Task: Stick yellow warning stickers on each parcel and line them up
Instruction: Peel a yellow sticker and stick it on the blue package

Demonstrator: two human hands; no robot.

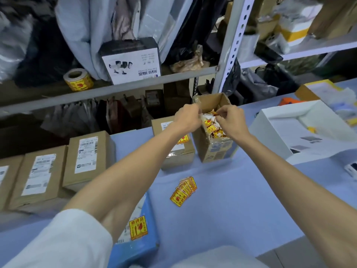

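Note:
Both my hands reach over a small open cardboard box (216, 147) holding yellow sticker scraps. My left hand (188, 118) and my right hand (230, 120) pinch a small yellow sticker piece (213, 112) between them above the box. A loose fan of yellow warning stickers (183, 190) lies on the blue table (241, 200). A brown parcel (179, 149) behind my left arm carries a yellow sticker. A blue parcel (143, 235) near me also bears one. Three brown parcels with white labels, such as the nearest-right one (88, 157), line up at the left.
A roll of yellow stickers (78, 79) sits on the grey metal shelf (116, 88), beside a black-and-white product box (131, 60). A white open box (295, 128) stands to the right. Bags and parcels fill the shelves behind.

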